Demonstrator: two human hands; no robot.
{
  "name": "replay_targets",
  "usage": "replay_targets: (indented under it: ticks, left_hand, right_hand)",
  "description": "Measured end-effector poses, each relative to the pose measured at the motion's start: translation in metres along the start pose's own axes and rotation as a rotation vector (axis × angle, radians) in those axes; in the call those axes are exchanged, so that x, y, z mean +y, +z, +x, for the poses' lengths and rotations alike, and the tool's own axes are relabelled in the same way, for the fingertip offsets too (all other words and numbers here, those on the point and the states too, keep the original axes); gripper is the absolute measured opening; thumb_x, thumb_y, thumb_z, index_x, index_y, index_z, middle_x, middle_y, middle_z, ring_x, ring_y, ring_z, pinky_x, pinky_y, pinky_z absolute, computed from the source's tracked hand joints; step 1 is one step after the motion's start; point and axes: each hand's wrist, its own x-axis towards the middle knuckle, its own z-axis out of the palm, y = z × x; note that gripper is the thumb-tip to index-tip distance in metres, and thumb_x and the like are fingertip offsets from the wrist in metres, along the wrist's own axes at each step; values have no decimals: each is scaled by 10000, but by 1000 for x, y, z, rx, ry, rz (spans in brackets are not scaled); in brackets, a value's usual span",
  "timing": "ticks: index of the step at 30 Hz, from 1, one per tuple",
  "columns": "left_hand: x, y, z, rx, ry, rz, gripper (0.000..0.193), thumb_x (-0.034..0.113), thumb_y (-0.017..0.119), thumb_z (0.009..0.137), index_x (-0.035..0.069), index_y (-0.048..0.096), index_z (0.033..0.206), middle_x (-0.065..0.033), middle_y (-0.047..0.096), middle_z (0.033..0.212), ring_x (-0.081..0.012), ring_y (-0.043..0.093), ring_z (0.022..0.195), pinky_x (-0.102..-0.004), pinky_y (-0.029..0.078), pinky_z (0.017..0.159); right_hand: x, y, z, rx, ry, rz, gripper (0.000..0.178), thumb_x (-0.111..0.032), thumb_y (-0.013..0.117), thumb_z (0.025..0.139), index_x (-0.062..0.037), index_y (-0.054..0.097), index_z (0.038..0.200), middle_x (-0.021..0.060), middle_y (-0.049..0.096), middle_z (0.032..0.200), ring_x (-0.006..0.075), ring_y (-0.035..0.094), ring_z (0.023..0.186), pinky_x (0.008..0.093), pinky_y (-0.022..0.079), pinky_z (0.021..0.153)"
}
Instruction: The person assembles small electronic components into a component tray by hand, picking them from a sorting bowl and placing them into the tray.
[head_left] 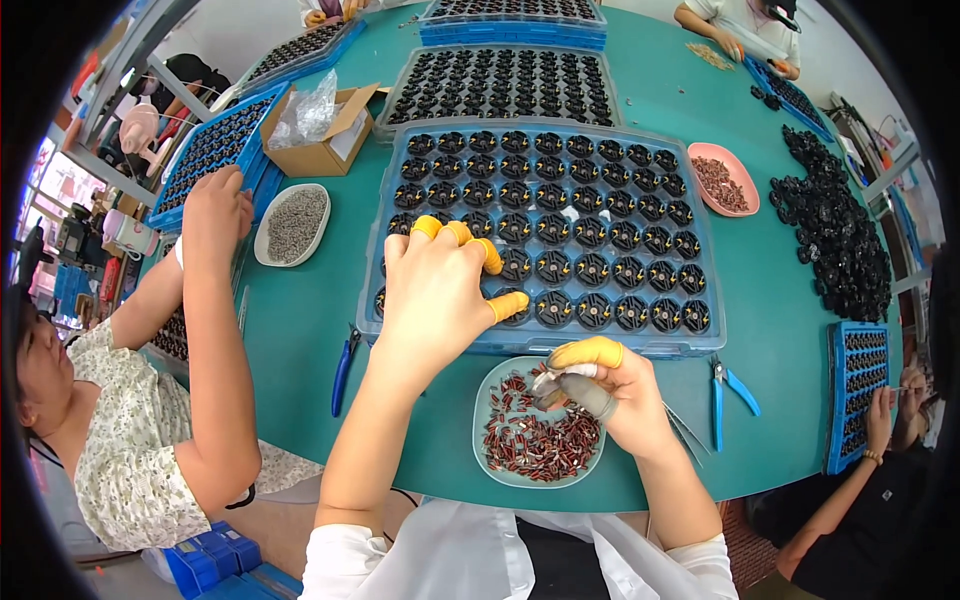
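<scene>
My left hand (435, 285) reaches over a blue tray (365, 300) filled with rows of round black parts (553, 266) that carry yellow pieces. Yellow finger cots cover its fingertips. The thumb stands apart from the bent fingers, and I see nothing held between them. Over the near rim of a pale green bowl (480, 440), my right hand (610, 385) is pinched, with yellow and grey coverings on its fingers. What it grips is too small and hidden to name. Below it in the bowl lie many small reddish-brown cylindrical pieces (545, 447).
Blue-handled cutters (735, 392) and tweezers (685, 432) lie right of the bowl; blue pliers (346, 370) lie left. A pink bowl (748, 205), white bowl (318, 245), cardboard box (330, 150) and heap of black parts (835, 230) surround the tray. Co-workers (130, 420) sit around the table.
</scene>
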Motion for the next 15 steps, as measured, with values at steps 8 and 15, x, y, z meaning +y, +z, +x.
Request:
replay_targets:
  ticks: [8, 15]
  left_hand:
    - [0, -7, 3, -43, 33, 53, 344, 359, 718, 519, 60, 621, 659, -64, 555, 700, -229, 481, 785, -341, 289, 700]
    - [1, -7, 6, -50, 37, 34, 317, 339, 708, 545, 72, 633, 698, -54, 550, 688, -233, 482, 771, -340, 298, 722]
  right_hand:
    - [-15, -3, -6, -466, -226, -1151, 160, -110, 646, 597, -66, 579, 736, 64, 520, 708, 245, 523, 698, 348, 439, 605]
    - [13, 15, 5, -157, -219, -1400, 193, -169, 625, 664, -54, 584, 814, 78, 501, 695, 242, 532, 534, 345, 433, 473]
